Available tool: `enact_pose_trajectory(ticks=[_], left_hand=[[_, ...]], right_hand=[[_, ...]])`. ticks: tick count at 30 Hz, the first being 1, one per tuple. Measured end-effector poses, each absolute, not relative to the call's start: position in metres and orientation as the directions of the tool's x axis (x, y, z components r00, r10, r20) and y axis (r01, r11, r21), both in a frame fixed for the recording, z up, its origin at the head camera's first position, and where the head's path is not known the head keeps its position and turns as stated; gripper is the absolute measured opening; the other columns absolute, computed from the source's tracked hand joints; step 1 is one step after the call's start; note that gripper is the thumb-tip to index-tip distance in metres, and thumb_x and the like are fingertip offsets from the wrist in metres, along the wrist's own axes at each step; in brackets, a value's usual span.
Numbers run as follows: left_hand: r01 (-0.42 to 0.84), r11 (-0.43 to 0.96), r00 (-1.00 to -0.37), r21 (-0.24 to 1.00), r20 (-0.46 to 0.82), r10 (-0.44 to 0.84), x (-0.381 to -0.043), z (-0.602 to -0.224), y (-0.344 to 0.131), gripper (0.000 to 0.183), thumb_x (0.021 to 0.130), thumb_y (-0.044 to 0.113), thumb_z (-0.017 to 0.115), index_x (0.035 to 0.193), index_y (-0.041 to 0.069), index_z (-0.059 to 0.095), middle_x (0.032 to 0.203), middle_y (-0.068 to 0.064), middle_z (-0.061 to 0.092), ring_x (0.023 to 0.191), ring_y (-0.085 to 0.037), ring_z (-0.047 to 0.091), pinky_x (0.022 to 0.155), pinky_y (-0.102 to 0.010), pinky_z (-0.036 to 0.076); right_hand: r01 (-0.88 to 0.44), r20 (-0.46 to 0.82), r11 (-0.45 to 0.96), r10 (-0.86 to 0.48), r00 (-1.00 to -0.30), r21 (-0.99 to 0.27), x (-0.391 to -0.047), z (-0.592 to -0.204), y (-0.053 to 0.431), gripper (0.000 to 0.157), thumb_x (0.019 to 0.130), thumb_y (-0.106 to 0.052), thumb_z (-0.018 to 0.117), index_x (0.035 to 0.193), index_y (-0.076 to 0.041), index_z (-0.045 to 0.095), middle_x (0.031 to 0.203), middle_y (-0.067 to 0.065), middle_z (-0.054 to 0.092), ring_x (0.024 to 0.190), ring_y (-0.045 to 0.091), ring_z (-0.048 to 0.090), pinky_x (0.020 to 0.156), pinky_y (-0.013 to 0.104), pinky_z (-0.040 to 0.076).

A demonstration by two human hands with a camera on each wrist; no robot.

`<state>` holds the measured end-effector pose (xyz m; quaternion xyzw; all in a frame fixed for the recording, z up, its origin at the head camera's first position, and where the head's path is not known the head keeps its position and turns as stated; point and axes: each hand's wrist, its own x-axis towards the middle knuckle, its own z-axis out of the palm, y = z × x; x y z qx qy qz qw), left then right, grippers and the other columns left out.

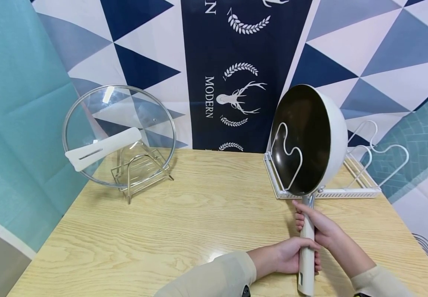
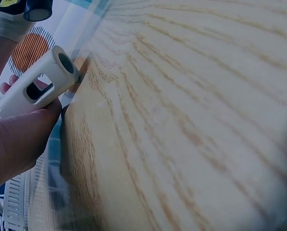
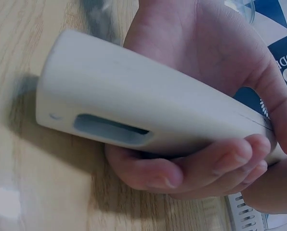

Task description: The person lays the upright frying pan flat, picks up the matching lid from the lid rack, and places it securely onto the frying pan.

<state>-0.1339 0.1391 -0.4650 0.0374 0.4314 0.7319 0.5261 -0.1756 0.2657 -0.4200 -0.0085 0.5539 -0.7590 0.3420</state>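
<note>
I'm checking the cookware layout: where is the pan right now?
In the head view, the pan is on the right, behind the left wire divider of the white rack, its handle pointing toward the near side of the wooden table.

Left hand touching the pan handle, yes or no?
Touching. The head view shows it: the left hand wraps around the pan handle, with its thumb lying across the top.

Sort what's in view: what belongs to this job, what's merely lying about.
Likely the job:
left hand and right hand, gripping the straight cream handle;
round white pan, dark inside;
white wire rack.

Likely just there:
round clear-glass lid;
silver wire stand.
</note>
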Motion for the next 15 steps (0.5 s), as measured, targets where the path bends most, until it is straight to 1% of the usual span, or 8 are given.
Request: enact_pose_trajectory(ticks=[4,9,15], left_hand=[[-0.740,-0.074,-0.442,0.668,-0.401,0.803,-0.1340,-0.4667,0.1394,0.021,0.089,0.016,0.042,0.069,0.018,0.048,0.063,0.004,0.047,0.062,-0.011,0.050,0.070,-0.026,0.044],[-0.747,-0.075,-0.442,0.661,-0.409,0.798,-0.1335,-0.4676,0.1390,0.021,0.089,0.016,0.043,0.069,0.018,0.049,0.063,0.003,0.048,0.062,-0.011,0.050,0.070,-0.027,0.044],[-0.750,-0.081,-0.445,0.656,-0.411,0.795,-0.1321,-0.4660,0.1378,0.018,0.090,0.017,0.044,0.073,0.018,0.049,0.064,0.003,0.049,0.062,-0.011,0.050,0.072,-0.027,0.044]], right_hand=[[0.514,-0.376,-0.144,-0.523,-0.765,-0.845,-0.1740,-0.4205,0.2648,0.038,0.105,-0.031,0.032,0.072,-0.023,0.047,0.063,-0.015,0.045,0.057,-0.001,0.045,0.057,0.013,0.040],[0.516,-0.386,-0.140,-0.507,-0.771,-0.845,-0.1728,-0.4206,0.2643,0.036,0.105,-0.031,0.033,0.072,-0.023,0.047,0.063,-0.015,0.046,0.058,-0.001,0.045,0.058,0.013,0.041],[0.514,-0.398,-0.127,-0.489,-0.776,-0.848,-0.1716,-0.4209,0.2645,0.036,0.105,-0.033,0.034,0.072,-0.024,0.048,0.064,-0.016,0.046,0.058,-0.001,0.046,0.058,0.013,0.041]])
